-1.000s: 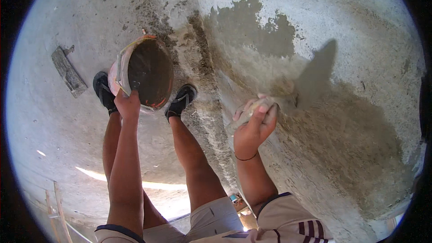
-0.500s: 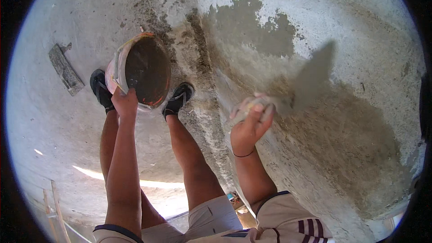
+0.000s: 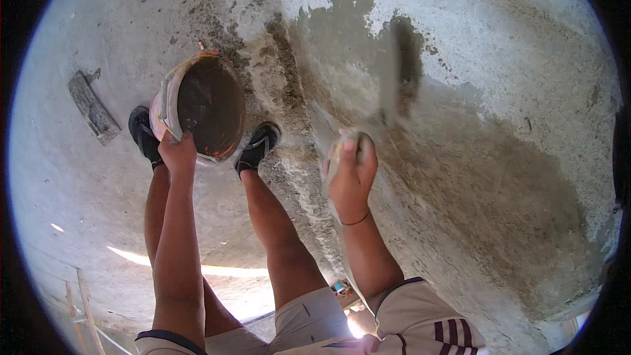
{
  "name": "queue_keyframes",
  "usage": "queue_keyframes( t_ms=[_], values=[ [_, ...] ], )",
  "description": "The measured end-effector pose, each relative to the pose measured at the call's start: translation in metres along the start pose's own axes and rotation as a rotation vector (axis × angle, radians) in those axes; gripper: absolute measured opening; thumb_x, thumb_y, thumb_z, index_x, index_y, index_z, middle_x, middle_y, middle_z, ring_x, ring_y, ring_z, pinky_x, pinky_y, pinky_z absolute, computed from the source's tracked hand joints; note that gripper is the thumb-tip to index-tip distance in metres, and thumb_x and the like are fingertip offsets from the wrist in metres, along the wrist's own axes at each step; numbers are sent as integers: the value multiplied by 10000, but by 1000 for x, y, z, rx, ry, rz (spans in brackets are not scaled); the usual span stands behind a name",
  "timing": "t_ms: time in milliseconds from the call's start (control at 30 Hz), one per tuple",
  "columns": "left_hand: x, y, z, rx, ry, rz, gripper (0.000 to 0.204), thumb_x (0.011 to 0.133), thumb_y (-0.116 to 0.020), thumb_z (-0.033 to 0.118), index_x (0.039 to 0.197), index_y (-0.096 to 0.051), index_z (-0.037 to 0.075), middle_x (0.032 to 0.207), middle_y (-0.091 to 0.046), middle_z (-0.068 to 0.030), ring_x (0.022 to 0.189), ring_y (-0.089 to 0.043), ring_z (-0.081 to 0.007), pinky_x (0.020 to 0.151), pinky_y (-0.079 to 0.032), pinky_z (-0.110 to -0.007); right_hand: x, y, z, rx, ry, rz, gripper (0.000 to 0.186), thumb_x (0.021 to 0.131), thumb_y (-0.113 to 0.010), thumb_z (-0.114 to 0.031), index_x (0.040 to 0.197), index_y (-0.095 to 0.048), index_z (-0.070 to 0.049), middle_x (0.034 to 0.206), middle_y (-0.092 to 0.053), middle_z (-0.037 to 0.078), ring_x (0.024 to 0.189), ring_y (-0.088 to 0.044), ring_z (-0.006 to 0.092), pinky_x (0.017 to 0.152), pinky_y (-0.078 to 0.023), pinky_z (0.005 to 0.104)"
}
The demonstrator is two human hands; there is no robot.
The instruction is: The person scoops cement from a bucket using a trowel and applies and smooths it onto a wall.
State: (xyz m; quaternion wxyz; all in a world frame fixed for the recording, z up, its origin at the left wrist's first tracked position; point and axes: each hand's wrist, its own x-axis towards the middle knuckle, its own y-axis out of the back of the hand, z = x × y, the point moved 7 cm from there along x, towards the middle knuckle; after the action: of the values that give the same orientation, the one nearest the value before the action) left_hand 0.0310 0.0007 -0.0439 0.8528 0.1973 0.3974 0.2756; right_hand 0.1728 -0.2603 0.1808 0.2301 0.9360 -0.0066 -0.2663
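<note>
My left hand (image 3: pixel 178 151) is closed on the near rim of a bucket (image 3: pixel 163 106), which tilts between my feet with its mouth turned to the right. Dark grey wet mortar (image 3: pixel 209 108) fills much of its inside. My right hand (image 3: pixel 353 169) is wrapped round the handle of a trowel (image 3: pixel 389 82). The blade, blurred and seen nearly edge-on, points away from me in front of the wall (image 3: pixel 473 171). Damp grey patches of mortar mark that wall; whether the blade touches it I cannot tell.
A flat grey strip, perhaps a board (image 3: pixel 93 106), lies on the floor left of the bucket. My sandalled feet (image 3: pixel 258 144) flank the bucket. Dark mortar crumbs (image 3: pixel 284 59) line the foot of the wall. Thin poles (image 3: pixel 85 309) stand at the lower left.
My right hand has moved slightly left, and the trowel blade has swung left from pointing up and right, turning nearly edge-on. My left hand stays on the bucket rim.
</note>
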Motion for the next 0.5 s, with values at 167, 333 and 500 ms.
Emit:
queue_keyframes(
  t_ms=[167, 333, 500],
  values=[
    [-2, 0, 6, -97, -37, -14, 243, 704, -588, 91, 901, -619, -49, 796, -662, -199, 781, -664, -316, 697, -499, -370, -10, 10, -3, 141, -72, 174, 299, 944, -476, -317, 982, -472, -20, 799, -523, 79, 602, -501, 120, 460, -426, 265],
    [1, -2, -3, -104, -17, -5, 246, 703, -588, 94, 895, -614, -58, 794, -657, -208, 778, -663, -315, 698, -499, -370, -17, 8, -13, 186, 218, 172, 362, 951, -450, -366, 1030, -434, -13, 718, -477, 72, 596, -470, 122, 439, -416, 269],
    [-2, -2, 1, -71, -40, 4, 246, 709, -586, 102, 885, -610, -69, 782, -657, -206, 771, -663, -302, 691, -498, -364, 12, -12, 3, 48, 77, -10, 341, 955, -447, -347, 1024, -452, -13, 741, -496, 71, 596, -471, 117, 445, -424, 268]
  ],
)
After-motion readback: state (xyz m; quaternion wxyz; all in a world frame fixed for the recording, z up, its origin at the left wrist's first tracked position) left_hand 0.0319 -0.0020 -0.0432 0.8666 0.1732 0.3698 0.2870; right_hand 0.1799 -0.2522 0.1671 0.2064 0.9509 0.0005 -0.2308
